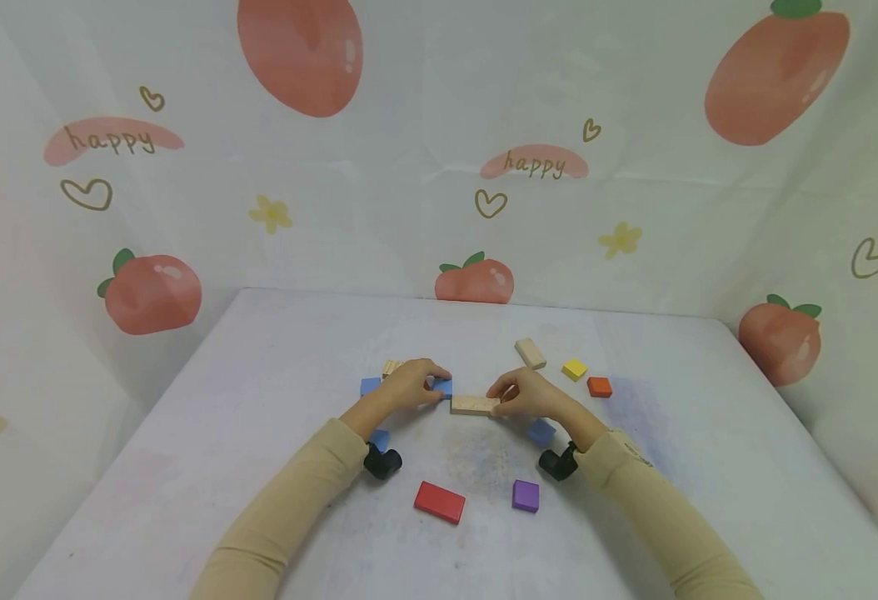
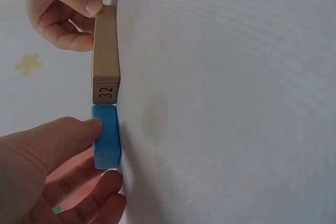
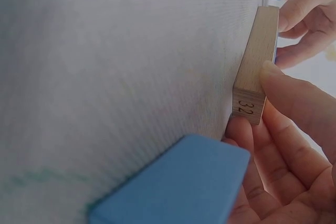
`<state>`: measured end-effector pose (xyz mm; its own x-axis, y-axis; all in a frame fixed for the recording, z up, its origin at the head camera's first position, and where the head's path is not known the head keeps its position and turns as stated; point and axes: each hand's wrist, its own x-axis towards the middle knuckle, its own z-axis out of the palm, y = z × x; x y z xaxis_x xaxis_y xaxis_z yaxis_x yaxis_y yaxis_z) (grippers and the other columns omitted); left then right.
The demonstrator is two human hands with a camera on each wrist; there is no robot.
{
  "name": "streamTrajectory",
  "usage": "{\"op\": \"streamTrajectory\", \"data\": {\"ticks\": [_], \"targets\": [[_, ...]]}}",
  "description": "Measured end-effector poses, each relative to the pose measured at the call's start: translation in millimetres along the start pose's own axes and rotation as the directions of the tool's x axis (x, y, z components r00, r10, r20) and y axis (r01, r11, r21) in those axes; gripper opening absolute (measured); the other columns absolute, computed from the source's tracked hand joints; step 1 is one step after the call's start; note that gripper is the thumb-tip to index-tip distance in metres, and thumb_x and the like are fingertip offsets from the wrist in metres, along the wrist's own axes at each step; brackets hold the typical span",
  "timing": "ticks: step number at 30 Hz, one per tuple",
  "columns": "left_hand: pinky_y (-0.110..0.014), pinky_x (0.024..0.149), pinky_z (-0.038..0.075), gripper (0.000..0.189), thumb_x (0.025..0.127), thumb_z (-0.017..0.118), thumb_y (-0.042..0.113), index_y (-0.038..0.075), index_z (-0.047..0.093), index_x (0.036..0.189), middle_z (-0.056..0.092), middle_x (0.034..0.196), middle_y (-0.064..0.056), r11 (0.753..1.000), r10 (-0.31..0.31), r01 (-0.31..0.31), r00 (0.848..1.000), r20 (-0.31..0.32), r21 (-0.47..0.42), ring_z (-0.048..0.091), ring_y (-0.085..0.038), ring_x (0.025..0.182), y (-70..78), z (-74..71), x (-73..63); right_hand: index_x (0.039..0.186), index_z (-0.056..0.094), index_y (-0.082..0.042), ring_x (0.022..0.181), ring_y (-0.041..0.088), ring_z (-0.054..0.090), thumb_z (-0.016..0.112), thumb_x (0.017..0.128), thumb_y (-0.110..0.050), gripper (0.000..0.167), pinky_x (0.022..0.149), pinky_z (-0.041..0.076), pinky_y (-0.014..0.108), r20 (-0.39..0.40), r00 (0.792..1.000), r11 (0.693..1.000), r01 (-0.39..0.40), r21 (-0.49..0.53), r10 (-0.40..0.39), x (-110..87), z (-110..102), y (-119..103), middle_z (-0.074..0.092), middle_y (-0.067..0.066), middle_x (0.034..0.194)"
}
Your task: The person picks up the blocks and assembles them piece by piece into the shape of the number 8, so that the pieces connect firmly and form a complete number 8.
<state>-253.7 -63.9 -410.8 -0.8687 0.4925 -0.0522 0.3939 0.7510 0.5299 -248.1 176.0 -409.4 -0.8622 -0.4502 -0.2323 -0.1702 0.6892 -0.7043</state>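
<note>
My left hand (image 1: 412, 385) pinches a small blue block (image 2: 107, 137) between thumb and fingers on the tabletop. End to end with it lies a long plain wooden block (image 1: 472, 406), its end marked 32; any gap between the two is too thin to make out. The wooden block's other end is held by my right hand (image 1: 526, 394), the thumb on its near face (image 3: 257, 59) and fingers at its end. Another blue block (image 3: 173, 187) stands near my right hand, untouched.
Nearer me lie a red block (image 1: 440, 502) and a purple block (image 1: 526, 496). Beyond my right hand are wooden (image 1: 531, 353), yellow (image 1: 575, 369) and orange (image 1: 600, 387) blocks. Around my left arm sit blue blocks (image 1: 369, 386) and a partly hidden wooden piece (image 1: 391, 368).
</note>
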Motion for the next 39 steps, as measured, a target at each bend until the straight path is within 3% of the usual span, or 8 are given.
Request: {"op": "streamTrajectory", "data": {"ticks": [26, 39], "targets": [[-0.029, 0.076, 0.049, 0.035, 0.085, 0.065, 0.013, 0.009, 0.063, 0.12, 0.064, 0.113, -0.01, 1.0, -0.003, 0.003, 1.0, 0.003, -0.001, 0.059, -0.015, 0.083, -0.3, -0.7, 0.6, 0.101, 0.068, -0.002, 0.081, 0.014, 0.057, 0.072, 0.08, -0.013, 0.025, 0.071, 0.051, 0.024, -0.006, 1.0, 1.0, 0.017, -0.004, -0.017, 0.3, 0, 0, 0.066, 0.011, 0.095], [-0.033, 0.082, 0.051, 0.038, 0.085, 0.067, 0.018, 0.006, 0.06, 0.121, 0.061, 0.116, -0.015, 0.999, 0.048, -0.048, 0.997, -0.055, -0.006, 0.061, -0.022, 0.092, -9.8, -5.3, -5.8, 0.101, 0.067, 0.0, 0.083, 0.014, 0.059, 0.072, 0.079, -0.012, 0.025, 0.071, 0.052, 0.026, -0.007, 1.0, 1.0, 0.011, 0.017, -0.011, -0.7, 1, 0, 0.067, 0.011, 0.096]]}}
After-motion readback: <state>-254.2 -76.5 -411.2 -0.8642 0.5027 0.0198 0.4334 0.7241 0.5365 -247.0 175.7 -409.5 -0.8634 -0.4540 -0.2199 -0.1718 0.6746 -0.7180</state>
